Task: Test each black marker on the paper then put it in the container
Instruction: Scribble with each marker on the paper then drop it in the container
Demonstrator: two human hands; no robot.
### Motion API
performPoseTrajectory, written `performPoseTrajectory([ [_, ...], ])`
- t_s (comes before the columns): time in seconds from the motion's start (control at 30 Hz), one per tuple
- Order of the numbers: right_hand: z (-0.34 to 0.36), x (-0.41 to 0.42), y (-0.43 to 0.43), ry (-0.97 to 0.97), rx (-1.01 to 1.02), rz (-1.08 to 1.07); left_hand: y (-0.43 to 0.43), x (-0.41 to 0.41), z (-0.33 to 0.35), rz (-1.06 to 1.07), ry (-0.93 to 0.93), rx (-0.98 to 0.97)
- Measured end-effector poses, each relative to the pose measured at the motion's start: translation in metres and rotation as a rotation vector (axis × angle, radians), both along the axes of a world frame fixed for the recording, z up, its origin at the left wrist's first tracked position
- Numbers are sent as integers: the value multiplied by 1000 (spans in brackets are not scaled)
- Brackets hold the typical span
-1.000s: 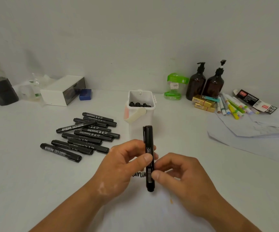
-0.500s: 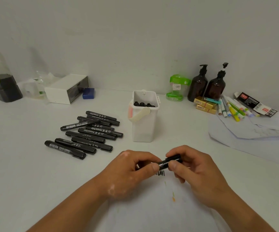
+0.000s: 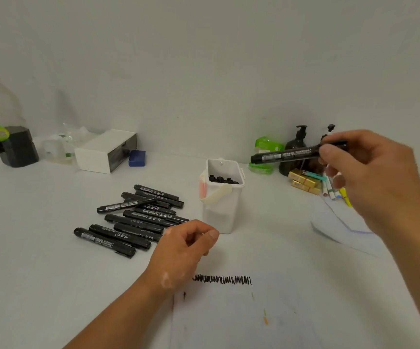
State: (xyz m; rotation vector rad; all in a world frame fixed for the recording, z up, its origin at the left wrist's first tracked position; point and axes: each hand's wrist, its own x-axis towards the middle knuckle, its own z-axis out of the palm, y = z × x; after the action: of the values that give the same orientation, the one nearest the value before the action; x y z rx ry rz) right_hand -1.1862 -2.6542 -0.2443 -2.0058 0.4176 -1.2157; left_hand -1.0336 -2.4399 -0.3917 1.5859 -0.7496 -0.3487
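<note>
Now: right hand [image 3: 380, 177] pinches black marker [image 3: 287, 155], roughly level, raised beside white container [image 3: 220, 212]. Left hand [image 3: 186, 244] loosely curled, holding nothing, near marker pile [image 3: 133, 217] on surface [image 3: 40, 248]. Scribble [image 3: 221, 280] on paper [image 3: 279, 323].

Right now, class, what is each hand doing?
Left hand: loosely curled, holding nothing.
Right hand: holding a black marker by one end.
</note>
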Motion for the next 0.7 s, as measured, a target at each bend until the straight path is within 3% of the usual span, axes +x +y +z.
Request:
performPoseTrajectory([
  [0.17, 42, 57, 14, 316, -378, -82, 0, 5, -4, 10, 6, -10],
  [0.3, 46, 101, 25, 527, -552, -86, 0, 8, -7, 4, 5, -15],
  [0.7, 2, 175, 29, 891, -555, -7, -2, 10, -8, -6, 0, -35],
])
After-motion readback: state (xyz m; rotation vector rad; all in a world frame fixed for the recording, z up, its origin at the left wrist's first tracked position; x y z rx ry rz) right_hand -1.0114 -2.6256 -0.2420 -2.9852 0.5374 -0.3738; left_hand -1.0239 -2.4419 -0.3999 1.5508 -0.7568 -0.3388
